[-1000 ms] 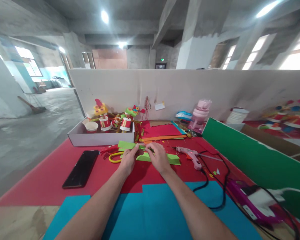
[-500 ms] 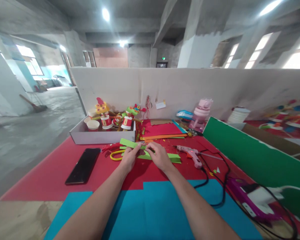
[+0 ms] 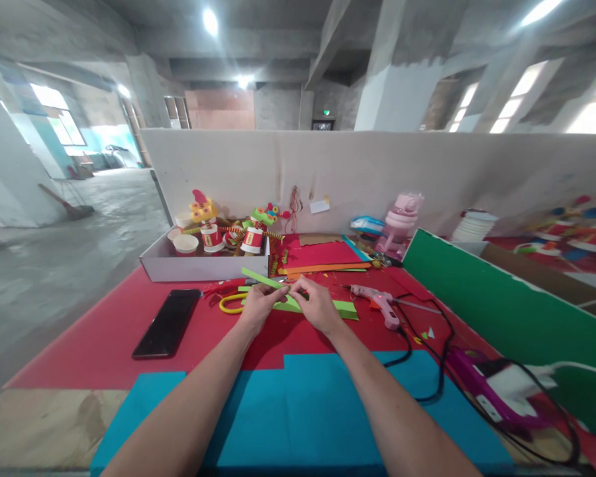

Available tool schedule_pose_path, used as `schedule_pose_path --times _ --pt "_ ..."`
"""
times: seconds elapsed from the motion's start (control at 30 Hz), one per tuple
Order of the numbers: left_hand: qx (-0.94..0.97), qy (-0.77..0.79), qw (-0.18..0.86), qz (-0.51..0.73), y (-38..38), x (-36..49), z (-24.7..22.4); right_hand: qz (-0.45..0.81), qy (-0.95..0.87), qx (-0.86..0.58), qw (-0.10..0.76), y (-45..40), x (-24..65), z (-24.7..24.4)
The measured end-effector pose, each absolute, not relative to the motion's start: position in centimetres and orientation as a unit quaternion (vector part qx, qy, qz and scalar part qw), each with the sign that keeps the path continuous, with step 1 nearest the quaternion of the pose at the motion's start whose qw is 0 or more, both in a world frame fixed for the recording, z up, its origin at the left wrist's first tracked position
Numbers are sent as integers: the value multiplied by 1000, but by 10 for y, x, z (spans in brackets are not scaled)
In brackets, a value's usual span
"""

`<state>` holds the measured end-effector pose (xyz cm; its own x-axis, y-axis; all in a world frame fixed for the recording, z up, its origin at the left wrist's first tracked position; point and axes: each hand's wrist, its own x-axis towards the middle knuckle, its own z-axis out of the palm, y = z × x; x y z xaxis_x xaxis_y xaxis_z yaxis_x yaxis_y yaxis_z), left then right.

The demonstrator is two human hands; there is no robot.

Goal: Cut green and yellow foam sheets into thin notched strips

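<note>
The strip [image 3: 258, 276] is held just above the table [image 3: 99, 331], between the two hands. The left hand's [image 3: 259, 307] grip is pinched on it, and the right hand's [image 3: 316, 307] grip is closed on its right end. More strips [image 3: 346, 310] lie beneath the hands, with the yellow handle [image 3: 223, 305] just left of them. Farther left is the phone [image 3: 166, 324]; to the right lies the glue gun [image 3: 377, 301]. Behind stands the box [image 3: 206, 268], holding cups [image 3: 185, 246]

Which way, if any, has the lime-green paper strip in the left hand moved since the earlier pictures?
Yes: the lime-green paper strip has risen slightly at its free end, judged against the white cardboard box.
</note>
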<state>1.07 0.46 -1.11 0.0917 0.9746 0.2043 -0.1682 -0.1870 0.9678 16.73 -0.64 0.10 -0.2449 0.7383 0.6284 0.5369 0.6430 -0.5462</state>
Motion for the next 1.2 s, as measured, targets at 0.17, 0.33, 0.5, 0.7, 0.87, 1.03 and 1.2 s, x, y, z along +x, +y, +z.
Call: schedule_pose_path --times 0.17,0.33,0.5,0.7,0.87,1.03,1.2 --pt "513 368 529 567 5 12 -11 111 -786 -409 451 -6 169 0" --pt "488 350 552 578 2 14 -8 146 -770 -416 461 -8 168 3" --pt "503 331 556 573 -1 16 -8 171 -783 -396 448 -10 167 7" --pt "568 338 487 571 3 0 2 67 -789 -462 399 -4 184 7" --pt "648 332 411 549 17 -26 2 20 -787 -485 381 -4 196 9" --pt "714 346 338 506 20 -35 3 6 -787 -484 382 -5 196 8" --pt "716 361 330 499 15 -32 6 0 -791 -482 377 -6 193 8"
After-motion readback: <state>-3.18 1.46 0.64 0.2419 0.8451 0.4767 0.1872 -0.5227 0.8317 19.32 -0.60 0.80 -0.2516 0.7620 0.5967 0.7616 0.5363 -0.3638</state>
